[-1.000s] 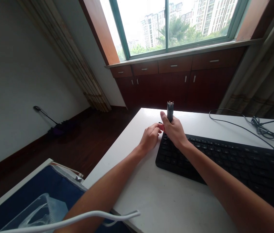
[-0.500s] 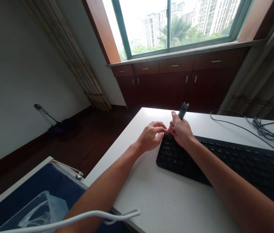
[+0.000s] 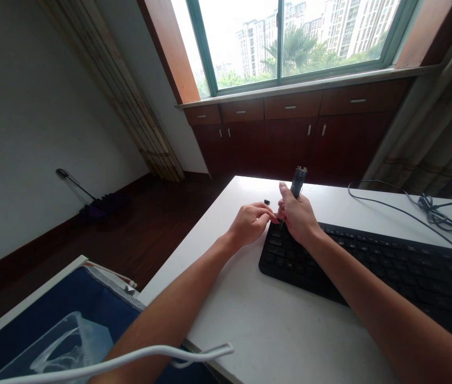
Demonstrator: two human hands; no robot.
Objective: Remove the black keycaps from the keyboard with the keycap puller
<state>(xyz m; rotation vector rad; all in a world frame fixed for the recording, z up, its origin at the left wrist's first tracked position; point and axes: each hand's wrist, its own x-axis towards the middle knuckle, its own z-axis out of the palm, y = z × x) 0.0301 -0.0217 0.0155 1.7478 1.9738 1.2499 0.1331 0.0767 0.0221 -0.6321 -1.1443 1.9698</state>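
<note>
The black tool (image 3: 298,184), probably light, stiff and best held by its handle, tilts up from your closed right hand (image 3: 300,214) over the far-left corner of the keyboard (image 3: 394,266), your left hand (image 3: 249,224) bunched alongside, its hold impossible to tell, with white desk (image 3: 274,320) giving room toward its left edge.

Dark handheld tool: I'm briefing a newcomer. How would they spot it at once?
On the white table, find the black keyboard. By its far left corner, in the right hand's grip, is the dark tool: unlike the flat keyboard, a narrow stick slanting upward, with small prongs on top.
</note>
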